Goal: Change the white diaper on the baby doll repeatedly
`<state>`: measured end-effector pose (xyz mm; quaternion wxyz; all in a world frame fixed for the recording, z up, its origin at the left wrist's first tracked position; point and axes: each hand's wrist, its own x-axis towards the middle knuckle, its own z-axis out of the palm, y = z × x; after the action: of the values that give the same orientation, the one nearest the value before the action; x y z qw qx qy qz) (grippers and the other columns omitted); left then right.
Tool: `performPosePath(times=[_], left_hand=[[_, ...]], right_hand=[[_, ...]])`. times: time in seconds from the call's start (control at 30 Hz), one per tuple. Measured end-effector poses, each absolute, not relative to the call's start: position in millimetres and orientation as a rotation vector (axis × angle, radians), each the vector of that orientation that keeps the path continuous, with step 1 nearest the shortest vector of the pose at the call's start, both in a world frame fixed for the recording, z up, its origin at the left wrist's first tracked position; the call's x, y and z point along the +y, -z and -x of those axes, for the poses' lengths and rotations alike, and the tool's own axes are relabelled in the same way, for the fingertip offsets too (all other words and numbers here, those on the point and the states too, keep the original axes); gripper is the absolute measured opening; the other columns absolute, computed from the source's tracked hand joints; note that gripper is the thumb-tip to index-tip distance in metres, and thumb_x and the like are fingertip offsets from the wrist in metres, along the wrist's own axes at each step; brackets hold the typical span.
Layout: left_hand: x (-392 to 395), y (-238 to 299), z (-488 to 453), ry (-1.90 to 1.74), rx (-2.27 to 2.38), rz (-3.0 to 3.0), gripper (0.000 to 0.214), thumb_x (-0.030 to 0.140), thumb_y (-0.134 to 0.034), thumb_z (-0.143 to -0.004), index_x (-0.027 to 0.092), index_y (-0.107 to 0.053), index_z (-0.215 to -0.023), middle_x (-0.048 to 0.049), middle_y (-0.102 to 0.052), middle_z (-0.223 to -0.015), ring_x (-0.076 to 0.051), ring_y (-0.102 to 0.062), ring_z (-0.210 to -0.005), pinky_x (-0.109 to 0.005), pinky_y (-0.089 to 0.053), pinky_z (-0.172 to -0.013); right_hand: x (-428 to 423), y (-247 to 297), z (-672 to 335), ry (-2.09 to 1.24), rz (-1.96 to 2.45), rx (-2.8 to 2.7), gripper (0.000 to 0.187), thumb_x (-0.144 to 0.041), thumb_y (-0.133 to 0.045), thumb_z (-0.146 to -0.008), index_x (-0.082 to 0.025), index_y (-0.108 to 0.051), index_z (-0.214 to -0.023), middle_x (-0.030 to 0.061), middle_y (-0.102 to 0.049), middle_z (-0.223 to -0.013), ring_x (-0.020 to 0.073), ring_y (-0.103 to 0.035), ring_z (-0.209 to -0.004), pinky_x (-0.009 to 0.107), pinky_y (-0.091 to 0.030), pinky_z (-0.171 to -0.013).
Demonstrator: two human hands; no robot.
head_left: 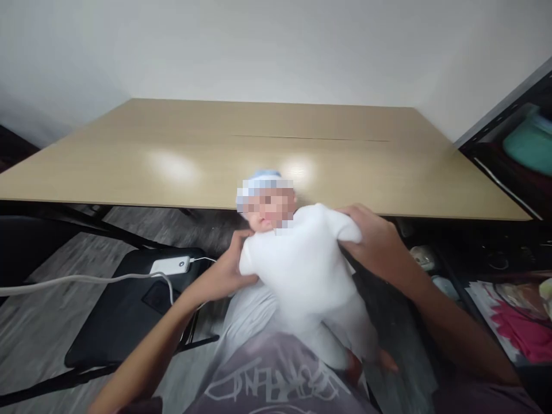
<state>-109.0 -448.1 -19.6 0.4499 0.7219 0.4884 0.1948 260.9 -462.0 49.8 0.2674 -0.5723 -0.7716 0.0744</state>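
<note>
A baby doll (297, 264) in a white outfit and a blue-and-white cap lies tilted over my lap, face up, its head just in front of the table edge. My left hand (235, 264) is closed around the doll's arm and shoulder on the left of the view. On the other side my right hand (371, 238) grips its other sleeve, thumb on top and fingers partly hidden behind. The doll's legs hang down toward the right, with its bare feet showing below the trousers.
A wooden table (194, 132) spans the view ahead, against a white wall. At left a black chair (112, 322) carries a white power bank (170, 265), cables and a dark phone (157, 297). Shelving at right holds papers, a pink cloth (521, 333) and a teal item (530, 144).
</note>
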Motion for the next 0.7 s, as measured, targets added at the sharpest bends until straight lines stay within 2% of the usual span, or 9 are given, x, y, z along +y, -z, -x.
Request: performPosePath(times=[0.1, 0.2, 0.4, 0.47, 0.57, 0.7], left_hand=[[-393.4, -2.3, 93.4, -0.521, 1.228, -1.935, 0.084, 0.044, -0.083, -0.083, 0.024, -0.042, -0.154, -0.0138, -0.068, -0.148, -0.034, -0.073, -0.125, -0.045, -0.062, -0.105], [-345.0, -8.5, 82.1, -0.508, 1.203, -2.01, 0.077, 0.042, -0.079, -0.083, 0.022, -0.049, -0.151, -0.0145, -0.069, -0.149, -0.035, -0.071, -0.128, -0.046, -0.059, -0.106], [-294.7, -6.5, 88.5, -0.448, 1.201, -2.138, 0.075, 0.039, -0.073, -0.088, 0.025, -0.049, -0.158, -0.0124, -0.072, -0.15, -0.035, -0.073, -0.127, -0.045, -0.057, -0.101], [-289.7, -2.3, 97.1, -0.481, 1.313, -2.188, 0.073, 0.045, -0.074, -0.092, 0.027, -0.051, -0.158, -0.0121, -0.072, -0.149, -0.037, -0.072, -0.127, -0.046, -0.056, -0.101], [-282.1, 7.4, 110.3, -0.552, 1.526, -2.26, 0.071, 0.062, -0.077, -0.093, 0.024, -0.058, -0.149, -0.0151, -0.073, -0.146, -0.041, -0.069, -0.129, -0.052, -0.052, -0.108], [-258.7, 16.8, 119.1, -0.525, 1.635, -2.275, 0.076, 0.08, -0.074, -0.092, 0.018, -0.065, -0.136, -0.018, -0.077, -0.129, -0.042, -0.067, -0.12, -0.055, -0.051, -0.106]], right_hand=[[-424.3, -38.7, -283.0, -0.091, 1.625, -2.087, 0.019, -0.032, -0.066, -0.098, -0.027, -0.074, -0.115, 0.0107, -0.079, -0.112, 0.0339, -0.074, -0.1, 0.04, -0.054, -0.078], [-387.4, -22.9, -303.1, -0.087, 1.663, -2.105, 0.019, -0.038, -0.065, -0.099, -0.026, -0.074, -0.111, 0.011, -0.079, -0.111, 0.0338, -0.073, -0.098, 0.039, -0.053, -0.076], [-362.1, -1.3, -335.2, -0.28, 1.589, -2.062, 0.036, -0.053, -0.068, -0.102, -0.028, -0.073, -0.127, 0.0116, -0.081, -0.124, 0.0376, -0.076, -0.111, 0.048, -0.061, -0.091], [-364.8, 5.9, -341.8, -0.325, 1.596, -2.006, 0.039, -0.057, -0.07, -0.102, -0.029, -0.073, -0.129, 0.0114, -0.082, -0.125, 0.0382, -0.077, -0.11, 0.05, -0.062, -0.093], [-363.7, 19.3, -346.8, -0.319, 1.634, -1.96, 0.042, -0.063, -0.069, -0.103, -0.03, -0.074, -0.128, 0.0114, -0.082, -0.123, 0.0394, -0.076, -0.11, 0.053, -0.061, -0.094], [-337.9, 34.3, -348.8, -0.293, 1.636, -1.955, 0.051, -0.07, -0.066, -0.104, -0.026, -0.07, -0.131, 0.0136, -0.079, -0.125, 0.0397, -0.074, -0.113, 0.053, -0.058, -0.097]])
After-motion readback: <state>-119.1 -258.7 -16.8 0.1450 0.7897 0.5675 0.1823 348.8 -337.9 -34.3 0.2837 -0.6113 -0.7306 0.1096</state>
